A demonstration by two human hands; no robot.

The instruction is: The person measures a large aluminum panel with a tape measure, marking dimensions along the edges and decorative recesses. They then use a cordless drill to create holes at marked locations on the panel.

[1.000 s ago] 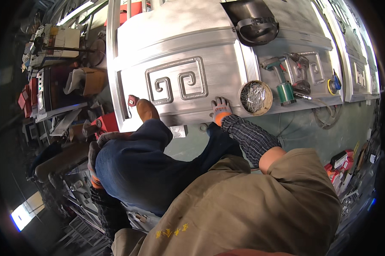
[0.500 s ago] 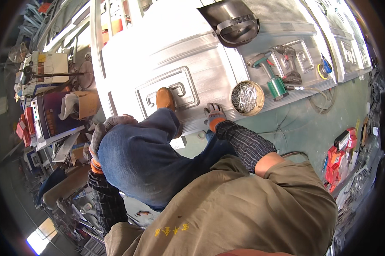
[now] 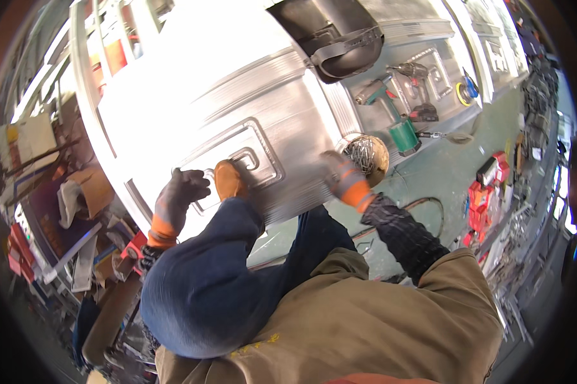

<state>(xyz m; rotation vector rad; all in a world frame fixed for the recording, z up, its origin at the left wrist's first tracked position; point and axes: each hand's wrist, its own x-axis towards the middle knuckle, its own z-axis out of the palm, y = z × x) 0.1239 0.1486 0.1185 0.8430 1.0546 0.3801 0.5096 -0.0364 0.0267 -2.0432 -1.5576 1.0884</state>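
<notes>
My left hand [image 3: 178,200], in a grey glove with an orange cuff, is held over the ribbed metal panel [image 3: 301,121], left of my brown shoe [image 3: 229,180]. Its fingers are loosely bent and apart, with nothing in them. The shoe is set on the panel's raised rectangular pattern. My right hand [image 3: 346,178], gloved alike, hovers at the panel's near edge, beside a round tub [image 3: 381,157] of thin metal pieces that look like rivets. Motion smears its fingers, and it covers part of the tub's left side.
Right of the tub lie a green rivet gun [image 3: 400,128], a cordless drill [image 3: 419,89] and a blue-and-yellow sander [image 3: 467,91]. A dark welding mask [image 3: 349,51] rests farther back. Red boxes [image 3: 480,198] are on the floor at right; cartons [image 3: 90,185] and scrap crowd the left.
My left hand has risen from beside my knee to over the panel, its fingers loosening. My right hand has lifted off the panel's edge and come closer to the tub. The view has shifted.
</notes>
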